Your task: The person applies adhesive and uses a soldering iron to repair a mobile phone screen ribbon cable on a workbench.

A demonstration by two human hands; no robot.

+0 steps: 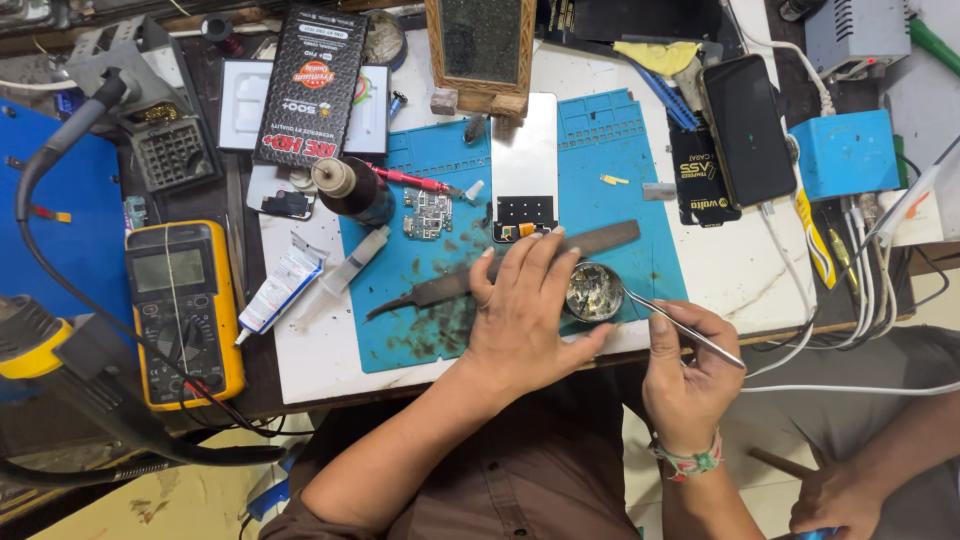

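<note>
Where the blue work mat [600,190] covers the white table [330,360] at the centre of the frame, two bare hands are seen from above. The left hand [520,310] is laid flat, fingers spread and slightly curled, with nothing gripped; its fingertips rest on a long dark metal file [600,240], and its thumb lies just beside a small round metal tin [594,292]. The right hand [690,365], lower right of centre, is closed around a pair of thin metal tweezers [680,325], pinched between thumb and fingers, with the tips reaching the rim of the tin. A woven band [690,462] is worn on the right wrist.

Above the left hand, a white phone panel [525,160] lies upright on the mat, with a small circuit board [428,212] to its left and a dark brown bottle [355,190] beside that. A syringe [345,270] and a white tube [280,290] lie at the mat's left edge. A yellow meter [185,310] is placed at the left of the frame. A black phone [748,130] rests at the upper right, near a blue box [848,155]. Another person's hand [830,500] is visible in the lower right corner.
</note>
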